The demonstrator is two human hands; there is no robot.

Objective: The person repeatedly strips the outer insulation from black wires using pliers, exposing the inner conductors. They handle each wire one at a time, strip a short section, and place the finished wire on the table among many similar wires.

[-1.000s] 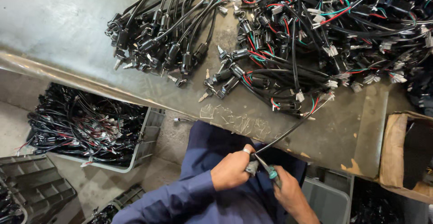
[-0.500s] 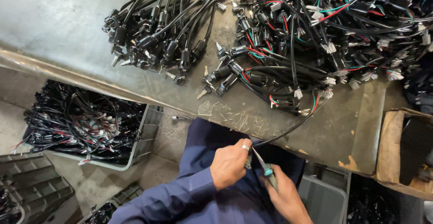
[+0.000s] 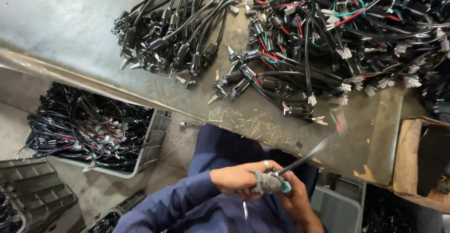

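Low in the frame, centre-right, both hands are bunched together over the lap. The left hand (image 3: 236, 180) comes in on a blue sleeve, fingers curled tight, a ring showing, its thumb wrapped in grey cloth or tape. The right hand (image 3: 295, 202) sits just below and right of it, closed too, though mostly hidden, so how its fingers lie I cannot tell. Pinched between them is a small teal-tipped piece (image 3: 285, 187), and from it a black cable (image 3: 307, 154) runs up and right to a blurred red-and-green wire end (image 3: 338, 120) just above the bench edge.

To do this well, as I judge it: keep the grip close to the teal end, hold the cable taut but not yanked, and keep the loose end from snagging the heap above (that blur suggests it is swinging).

On the worn metal bench (image 3: 65, 22), a bundle of black cabled plugs (image 3: 173, 36) lies upper centre-left, and a big tangle of coloured wire harnesses (image 3: 347, 31) fills the upper right. A grey crate of black wiring (image 3: 89, 130) sits at left, a cardboard box (image 3: 412, 158) at right.
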